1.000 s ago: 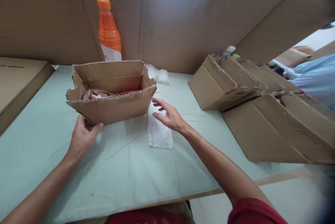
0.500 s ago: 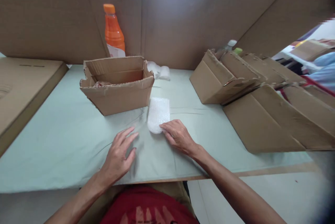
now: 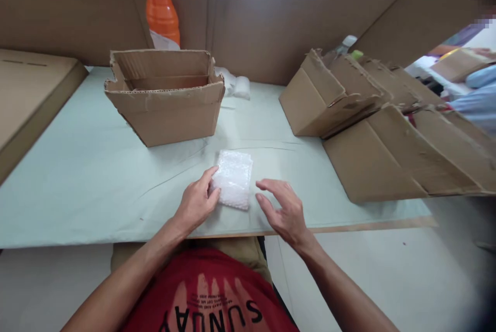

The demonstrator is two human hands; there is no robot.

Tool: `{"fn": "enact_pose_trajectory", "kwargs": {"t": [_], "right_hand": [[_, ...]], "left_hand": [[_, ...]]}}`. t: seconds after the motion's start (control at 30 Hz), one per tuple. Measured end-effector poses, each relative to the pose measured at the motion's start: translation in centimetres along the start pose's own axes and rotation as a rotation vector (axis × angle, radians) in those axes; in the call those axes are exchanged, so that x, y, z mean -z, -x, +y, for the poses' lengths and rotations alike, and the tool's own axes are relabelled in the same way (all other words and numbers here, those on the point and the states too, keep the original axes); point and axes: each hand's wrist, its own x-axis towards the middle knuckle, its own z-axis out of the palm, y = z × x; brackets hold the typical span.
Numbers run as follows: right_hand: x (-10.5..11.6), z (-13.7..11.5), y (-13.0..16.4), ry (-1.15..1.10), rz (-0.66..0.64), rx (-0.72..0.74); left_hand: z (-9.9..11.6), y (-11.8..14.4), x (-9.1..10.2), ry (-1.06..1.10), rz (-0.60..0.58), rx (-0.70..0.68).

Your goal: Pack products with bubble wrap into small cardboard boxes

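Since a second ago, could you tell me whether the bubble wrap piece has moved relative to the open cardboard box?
Yes. The bubble wrap piece lay against the open cardboard box; it now sits clear of it, nearer the table's front edge.

An open box point(image 3: 165, 98) stood on the pale tabletop point(image 3: 77, 187), an orange bottle point(image 3: 158, 3) behind it against a cardboard wall point(image 3: 271, 11). Flattened boxes point(image 3: 387, 130) leaned stacked at the right; a cardboard slab point(image 3: 27, 94) lay at the left. White wrap point(image 3: 236, 86) sat by the wall.
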Motion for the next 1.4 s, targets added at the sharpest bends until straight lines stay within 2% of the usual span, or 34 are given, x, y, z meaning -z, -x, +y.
{"fn": "enact_pose_trajectory", "kwargs": {"t": [0.07,0.13,0.2,0.27,0.33,0.4,0.47,0.53,0.6,0.67,0.73,0.83,0.9,0.93,1.0,1.1,1.17,1.3,1.4], "right_hand": [[0.1,-0.9,1.3,0.052,-0.015,0.127],[-0.5,-1.5,2.1,0.086,-0.126,0.229],[-1.5,-1.6,2.1,0.151,-0.234,0.283],[-2.7,-1.1,1.6,0.239,-0.280,0.292],[-3.6,-0.3,1.0,0.284,-0.279,0.289],[-3.8,0.3,0.5,0.245,-0.276,0.267],[-3.4,0.3,0.3,0.124,-0.292,0.213],[-2.6,-0.2,0.3,-0.042,-0.347,0.119],[-1.7,-0.9,0.3,-0.218,-0.459,-0.011],[-1.1,-1.5,0.4,-0.355,-0.583,-0.146],[-0.9,-1.7,0.6,-0.391,-0.626,-0.222],[-1.1,-1.3,0.9,-0.194,-0.440,-0.153],[-1.3,-0.8,0.7,-0.024,-0.302,-0.055],[-1.3,-0.5,0.5,0.043,-0.277,-0.021],[-1.5,-0.1,-0.2,0.141,-0.305,-0.001],[-2.1,0.4,-0.9,0.212,-0.392,-0.014],[-2.7,0.7,-0.7,0.159,-0.405,-0.005],[-3.6,0.7,0.4,-0.120,-0.324,-0.018],[-3.3,0.0,0.9,-0.326,-0.312,-0.123]], "left_hand": [[0.0,-0.5,-0.1,-0.041,-0.009,0.015],[0.0,-0.7,-0.3,-0.081,-0.014,0.019],[0.0,-0.8,-0.5,-0.111,-0.010,0.014],[-0.1,-0.7,-0.6,-0.110,0.031,-0.024],[-0.1,-0.1,-0.5,-0.104,0.125,-0.143],[-0.2,0.8,0.0,-0.137,0.192,-0.329],[-0.3,2.0,0.5,-0.189,0.169,-0.488],[-0.2,3.2,1.1,-0.191,0.099,-0.548],[-0.2,4.2,1.5,-0.137,0.039,-0.497],[-0.1,4.7,1.6,-0.068,-0.014,-0.372],[0.0,4.6,1.6,-0.029,-0.061,-0.237],[0.1,3.7,1.0,-0.050,-0.081,-0.164],[0.1,2.9,0.3,-0.123,-0.018,-0.221],[0.1,2.5,-0.1,-0.176,0.025,-0.261],[0.1,1.9,-0.7,-0.286,0.101,-0.315],[-0.1,1.7,-1.3,-0.366,0.168,-0.322],[-0.4,1.9,-1.3,-0.341,0.182,-0.308],[-0.9,2.8,-0.9,-0.164,0.161,-0.215],[-0.3,3.2,-0.1,0.056,0.042,-0.074]]}}
